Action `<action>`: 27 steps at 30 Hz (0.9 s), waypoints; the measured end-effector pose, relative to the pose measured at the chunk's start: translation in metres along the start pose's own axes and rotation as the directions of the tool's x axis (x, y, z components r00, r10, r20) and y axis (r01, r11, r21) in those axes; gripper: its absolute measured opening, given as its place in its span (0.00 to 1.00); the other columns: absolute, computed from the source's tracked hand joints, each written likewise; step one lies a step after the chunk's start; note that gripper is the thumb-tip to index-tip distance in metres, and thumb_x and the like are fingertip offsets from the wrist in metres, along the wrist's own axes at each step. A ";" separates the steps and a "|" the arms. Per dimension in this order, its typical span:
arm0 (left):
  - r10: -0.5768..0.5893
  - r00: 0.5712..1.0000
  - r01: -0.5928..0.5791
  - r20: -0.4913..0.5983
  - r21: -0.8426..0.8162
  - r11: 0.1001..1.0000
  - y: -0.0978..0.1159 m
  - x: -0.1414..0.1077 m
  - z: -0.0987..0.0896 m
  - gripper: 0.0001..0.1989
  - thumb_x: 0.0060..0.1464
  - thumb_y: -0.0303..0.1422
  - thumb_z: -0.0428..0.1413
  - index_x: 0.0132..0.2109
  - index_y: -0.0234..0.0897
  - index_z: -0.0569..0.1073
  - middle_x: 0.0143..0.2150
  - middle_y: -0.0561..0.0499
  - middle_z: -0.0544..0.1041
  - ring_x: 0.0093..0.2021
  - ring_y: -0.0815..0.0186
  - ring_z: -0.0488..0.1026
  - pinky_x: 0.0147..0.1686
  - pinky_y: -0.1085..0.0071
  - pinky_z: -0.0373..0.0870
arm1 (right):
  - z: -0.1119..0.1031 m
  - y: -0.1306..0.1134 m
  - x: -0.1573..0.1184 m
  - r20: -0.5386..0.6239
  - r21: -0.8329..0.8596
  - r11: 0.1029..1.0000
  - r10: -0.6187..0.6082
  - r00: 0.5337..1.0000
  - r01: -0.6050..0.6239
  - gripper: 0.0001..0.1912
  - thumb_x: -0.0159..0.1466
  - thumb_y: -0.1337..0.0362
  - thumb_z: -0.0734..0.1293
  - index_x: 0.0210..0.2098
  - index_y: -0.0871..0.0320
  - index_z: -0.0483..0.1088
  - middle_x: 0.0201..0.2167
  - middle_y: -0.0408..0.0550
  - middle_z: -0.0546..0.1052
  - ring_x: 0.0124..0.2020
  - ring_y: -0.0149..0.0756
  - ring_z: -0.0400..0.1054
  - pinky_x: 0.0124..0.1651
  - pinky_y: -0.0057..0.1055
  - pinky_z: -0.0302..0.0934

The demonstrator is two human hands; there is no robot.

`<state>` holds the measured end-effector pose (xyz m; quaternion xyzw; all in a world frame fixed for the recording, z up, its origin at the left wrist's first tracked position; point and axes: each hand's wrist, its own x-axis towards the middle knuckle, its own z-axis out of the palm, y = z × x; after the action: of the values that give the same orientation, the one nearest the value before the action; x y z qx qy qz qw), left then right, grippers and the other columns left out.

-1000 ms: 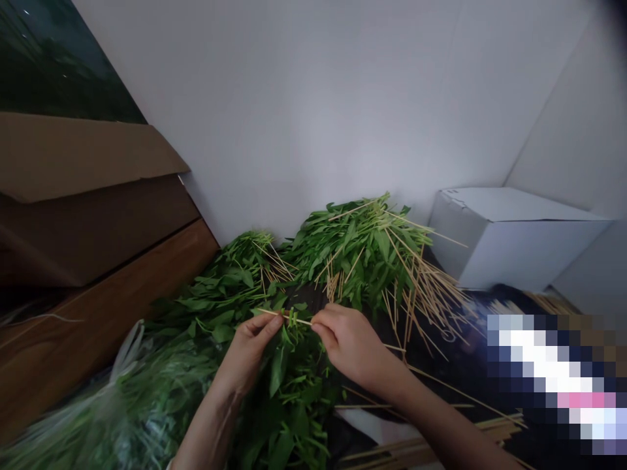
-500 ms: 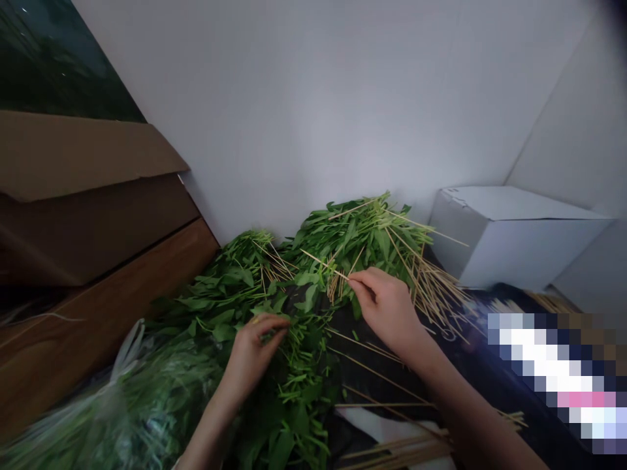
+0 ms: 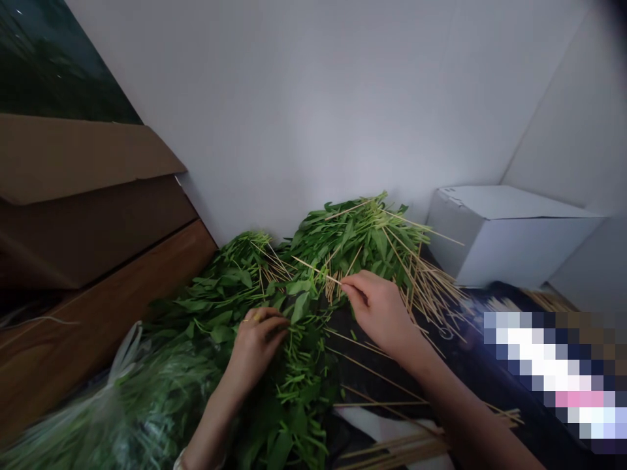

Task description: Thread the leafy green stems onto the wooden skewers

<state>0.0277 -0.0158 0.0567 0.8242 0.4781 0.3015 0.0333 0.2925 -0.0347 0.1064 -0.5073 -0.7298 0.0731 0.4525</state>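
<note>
A thin wooden skewer (image 3: 308, 265) is pinched at one end by my right hand (image 3: 377, 310), and a leafy green sprig (image 3: 300, 297) hangs from it. My left hand (image 3: 259, 346) is closed at the near pile of green stems (image 3: 296, 365); what its fingertips grip is too small to tell. Behind my hands lies a heap of leafy greens (image 3: 343, 225), with many skewers (image 3: 431, 281) fanning out of its right side. A smaller bunch of greens with skewers (image 3: 245, 251) is to its left.
Loose skewers (image 3: 377, 371) lie on a dark surface near my right forearm. A tied clear bag of greens (image 3: 142, 398) is at the lower left. A cardboard box (image 3: 88, 228) stands at the left, a white box (image 3: 524, 245) at the right, before a white wall.
My right hand has shifted slightly left with the skewer and sprig. My left hand has moved only a little and stays by the near stems.
</note>
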 end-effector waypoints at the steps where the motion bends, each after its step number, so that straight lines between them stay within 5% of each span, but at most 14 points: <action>1: -0.037 0.998 0.034 -0.047 -0.059 0.998 -0.001 0.002 -0.004 0.06 0.52 0.33 0.58 0.36 0.43 0.80 0.41 0.46 0.77 0.44 0.57 0.71 0.46 0.62 0.65 | 0.000 0.000 0.000 -0.001 0.001 1.000 0.000 1.000 0.001 0.09 0.67 0.67 0.61 0.36 0.57 0.73 0.32 0.46 0.75 0.34 0.34 0.69 0.40 0.29 0.59; 6: -0.278 0.918 0.185 -0.282 -0.313 0.931 -0.003 0.010 -0.021 0.08 0.46 0.40 0.63 0.31 0.41 0.78 0.45 0.46 0.77 0.48 0.55 0.72 0.53 0.61 0.63 | 0.000 0.000 0.000 0.002 0.019 1.000 -0.008 1.000 0.008 0.10 0.67 0.67 0.60 0.36 0.57 0.73 0.32 0.46 0.75 0.34 0.34 0.69 0.40 0.29 0.59; 9: -0.411 0.857 0.246 -0.310 -0.454 0.856 -0.003 0.010 -0.026 0.10 0.43 0.40 0.66 0.31 0.40 0.77 0.43 0.46 0.79 0.46 0.56 0.73 0.53 0.64 0.64 | 0.001 -0.001 0.000 0.002 0.033 0.999 -0.014 1.000 0.014 0.09 0.66 0.68 0.61 0.35 0.57 0.73 0.32 0.45 0.75 0.34 0.33 0.68 0.40 0.29 0.59; 16: -0.616 0.767 0.306 -0.181 -0.741 0.598 0.006 0.008 -0.025 0.15 0.40 0.41 0.67 0.35 0.37 0.78 0.33 0.47 0.81 0.37 0.60 0.76 0.39 0.70 0.70 | 0.007 -0.004 -0.003 0.075 0.112 0.993 -0.040 0.996 0.032 0.08 0.66 0.68 0.62 0.35 0.56 0.74 0.32 0.44 0.75 0.34 0.32 0.68 0.40 0.29 0.59; 22: -0.736 0.673 0.336 0.075 -0.918 0.213 0.017 0.010 -0.020 0.22 0.35 0.42 0.70 0.38 0.36 0.78 0.33 0.49 0.82 0.29 0.66 0.76 0.33 0.70 0.72 | 0.017 -0.018 -0.010 0.200 0.134 0.991 -0.041 0.979 0.014 0.08 0.66 0.68 0.62 0.35 0.57 0.74 0.32 0.45 0.75 0.34 0.32 0.68 0.40 0.28 0.59; 27: -0.737 0.665 0.328 0.119 -0.933 0.145 0.024 0.009 -0.020 0.22 0.34 0.39 0.71 0.38 0.34 0.79 0.32 0.51 0.81 0.27 0.69 0.75 0.31 0.74 0.71 | 0.024 -0.022 -0.014 0.271 0.119 0.993 -0.041 0.962 0.009 0.08 0.66 0.69 0.62 0.35 0.57 0.74 0.32 0.44 0.74 0.35 0.31 0.68 0.40 0.27 0.58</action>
<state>0.0384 -0.0262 0.0854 0.3555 0.4925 0.6239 0.4917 0.2617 -0.0478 0.0970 -0.4557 -0.7861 0.1792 0.3772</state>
